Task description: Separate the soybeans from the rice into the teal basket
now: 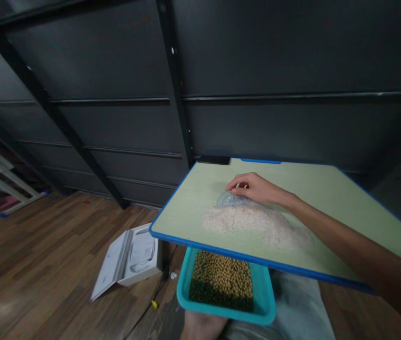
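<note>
My right hand (248, 188) is over the pale green table top (182, 208), its bent fingers pinched on the upper edge of a clear protractor-like plastic piece (229, 200). A spread heap of whitish grains (250, 221) lies just below it, with a few small yellowish bits near its top edge. Below the table's front edge, a turquoise tray (267, 293) holds many round tan beans (223, 274), darker green in shade towards the bottom. My left hand (203, 325) is under the tray's lower rim, supporting it; its fingers are hidden beneath.
A dark flat object (214, 160) lies at the table's back left corner. An open white box (142, 250) and a black cable with a yellow tie (154, 304) are on the wooden floor. Behind stands a dark panelled wall (122, 123).
</note>
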`<state>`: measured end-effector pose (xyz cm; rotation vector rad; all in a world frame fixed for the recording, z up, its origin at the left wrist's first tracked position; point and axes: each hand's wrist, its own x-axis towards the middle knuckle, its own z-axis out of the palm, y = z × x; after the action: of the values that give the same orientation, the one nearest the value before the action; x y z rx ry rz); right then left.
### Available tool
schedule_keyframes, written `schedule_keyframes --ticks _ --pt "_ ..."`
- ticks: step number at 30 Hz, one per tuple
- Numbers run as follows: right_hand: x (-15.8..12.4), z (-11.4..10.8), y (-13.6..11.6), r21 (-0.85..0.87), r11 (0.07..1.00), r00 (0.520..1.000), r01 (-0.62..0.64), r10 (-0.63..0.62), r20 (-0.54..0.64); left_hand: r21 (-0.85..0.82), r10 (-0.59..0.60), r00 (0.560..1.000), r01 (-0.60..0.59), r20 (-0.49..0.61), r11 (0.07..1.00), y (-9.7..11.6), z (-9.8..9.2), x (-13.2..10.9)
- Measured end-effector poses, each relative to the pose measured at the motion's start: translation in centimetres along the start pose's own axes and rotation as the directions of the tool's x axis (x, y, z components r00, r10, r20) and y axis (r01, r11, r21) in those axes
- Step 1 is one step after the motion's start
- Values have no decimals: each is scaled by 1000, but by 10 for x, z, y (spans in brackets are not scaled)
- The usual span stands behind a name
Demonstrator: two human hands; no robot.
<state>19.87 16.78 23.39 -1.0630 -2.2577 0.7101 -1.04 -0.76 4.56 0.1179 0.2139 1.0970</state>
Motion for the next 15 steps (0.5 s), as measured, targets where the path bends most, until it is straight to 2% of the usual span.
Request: schedule_keyframes --ticks 3,6,11,15 --pt "-2 2 1 39 999 999 -19 18 35 12 19 999 -20 30 1000 0 -10 -1" --pt "-4 2 -2 63 997 998 -38 35 56 37 -32 999 31 41 999 -3 -23 -1" --pt "-13 0 -13 59 997 997 -47 43 57 95 31 995 -21 -99 995 -16 -45 -4" --pt "-25 0 -21 21 1000 999 -9 8 37 142 -2 995 17 -101 990 -16 -55 -7"
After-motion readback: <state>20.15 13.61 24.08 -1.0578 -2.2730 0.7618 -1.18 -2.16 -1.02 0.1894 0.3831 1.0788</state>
